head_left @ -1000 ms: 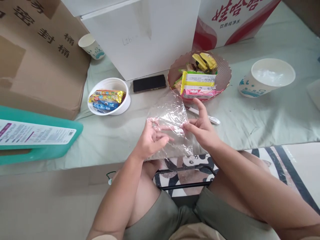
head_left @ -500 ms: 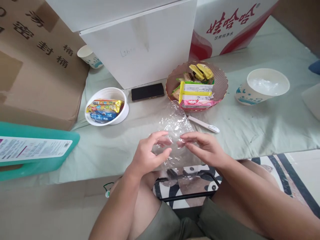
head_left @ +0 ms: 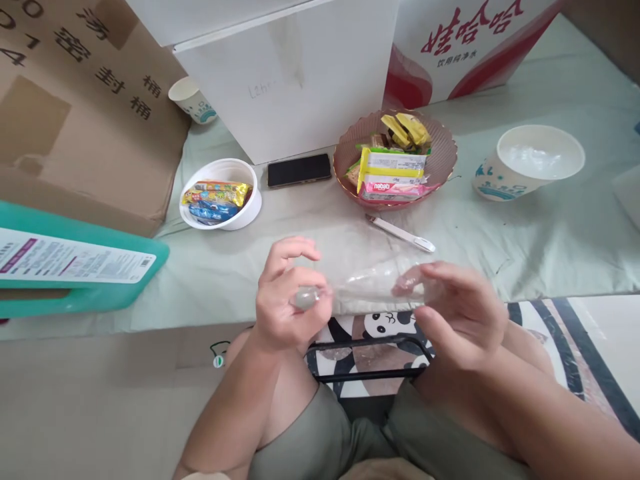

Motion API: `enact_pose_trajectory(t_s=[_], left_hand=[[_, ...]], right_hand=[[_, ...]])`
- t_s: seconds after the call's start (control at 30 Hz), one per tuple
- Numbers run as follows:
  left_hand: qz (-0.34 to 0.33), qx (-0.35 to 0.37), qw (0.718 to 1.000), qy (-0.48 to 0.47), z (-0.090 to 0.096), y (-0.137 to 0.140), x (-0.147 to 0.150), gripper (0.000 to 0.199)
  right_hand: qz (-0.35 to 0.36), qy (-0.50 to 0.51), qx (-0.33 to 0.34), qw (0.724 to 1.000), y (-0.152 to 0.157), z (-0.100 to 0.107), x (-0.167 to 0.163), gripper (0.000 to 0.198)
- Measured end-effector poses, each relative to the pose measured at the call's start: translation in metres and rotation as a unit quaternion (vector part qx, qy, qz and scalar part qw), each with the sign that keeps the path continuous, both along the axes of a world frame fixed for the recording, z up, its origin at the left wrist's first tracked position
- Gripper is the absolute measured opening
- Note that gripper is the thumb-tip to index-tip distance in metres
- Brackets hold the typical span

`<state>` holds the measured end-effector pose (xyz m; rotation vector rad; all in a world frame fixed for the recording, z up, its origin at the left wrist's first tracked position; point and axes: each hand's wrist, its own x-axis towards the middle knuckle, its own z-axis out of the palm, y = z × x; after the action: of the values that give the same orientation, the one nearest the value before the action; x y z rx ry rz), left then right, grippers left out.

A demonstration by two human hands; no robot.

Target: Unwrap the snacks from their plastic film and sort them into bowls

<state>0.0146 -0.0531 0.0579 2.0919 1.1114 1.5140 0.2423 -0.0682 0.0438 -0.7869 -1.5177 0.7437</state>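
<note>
A see-through plastic bag (head_left: pixel 370 283) is drawn out sideways between my hands, just over the table's front edge. My left hand (head_left: pixel 290 293) is closed in a pinch on its gathered left end, and a small bulge of film shows by the thumb. At the other end, my right hand (head_left: pixel 460 310) has curved fingers with film over the fingertips, its thumb held apart below. Beyond the bag lies a slim white cutter knife (head_left: pixel 400 233), touched by neither hand. The exact grip inside the right hand is partly blurred.
Snacks fill a pink ribbed bowl (head_left: pixel 343 170) and a white tub (head_left: pixel 255 207). Between them lies a phone (head_left: pixel 299 171). A paper cup (head_left: pixel 505 183) holding clear film stands right. White boxes (head_left: pixel 295 87) line the back; a green jug (head_left: pixel 100 267) and carton (head_left: pixel 100 160) stand left.
My hands have moved apart, the left slightly left and the right to the right. The crumpled bag that hung down is now stretched sideways. The view has tipped a little lower.
</note>
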Motion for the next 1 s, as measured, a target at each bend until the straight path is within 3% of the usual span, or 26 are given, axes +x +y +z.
enact_pose_trajectory(t_s=[0.07, 0.13, 0.23, 0.3, 0.37, 0.47, 0.6, 0.7, 0.87, 1.0], left_hand=[[-0.039, -0.084, 0.991, -0.100, 0.006, -0.004, 0.009, 0.013], [-0.046, -0.231, 0.951, -0.202, 0.007, -0.001, 0.019, 0.015], [-0.002, -0.447, 0.849, -0.282, -0.001, 0.018, 0.031, 0.021], [0.019, -0.525, 0.800, -0.291, -0.011, 0.035, 0.035, 0.025], [0.025, -0.550, 0.786, -0.282, -0.024, 0.051, 0.038, 0.026], [0.038, -0.537, 0.807, -0.242, -0.042, 0.065, 0.039, 0.025], [0.031, -0.503, 0.833, -0.230, -0.052, 0.066, 0.041, 0.029], [-0.040, -0.517, 0.810, -0.276, -0.046, 0.062, 0.040, 0.038], [-0.078, -0.559, 0.768, -0.303, -0.033, 0.060, 0.026, 0.054], [-0.106, -0.603, 0.759, -0.222, -0.034, 0.061, 0.018, 0.059]], right_hand=[[-0.097, 0.033, 0.041, 0.994, 0.001, -0.001, 0.005, 0.028], [-0.161, 0.056, 0.022, 0.985, 0.009, -0.007, 0.010, 0.023], [-0.125, 0.054, -0.117, 0.984, 0.031, -0.023, 0.017, 0.023], [-0.074, 0.071, -0.223, 0.969, 0.046, -0.032, 0.020, 0.024], [-0.028, 0.129, -0.294, 0.947, 0.057, -0.038, 0.022, 0.028], [-0.002, 0.188, -0.308, 0.933, 0.066, -0.038, 0.022, 0.033], [0.020, 0.117, -0.280, 0.953, 0.070, -0.034, 0.017, 0.051], [0.065, 0.037, -0.294, 0.953, 0.071, -0.035, 0.012, 0.062], [0.127, -0.039, -0.331, 0.934, 0.072, -0.033, 0.009, 0.023], [0.076, 0.071, -0.368, 0.924, 0.075, -0.028, 0.005, 0.023]])
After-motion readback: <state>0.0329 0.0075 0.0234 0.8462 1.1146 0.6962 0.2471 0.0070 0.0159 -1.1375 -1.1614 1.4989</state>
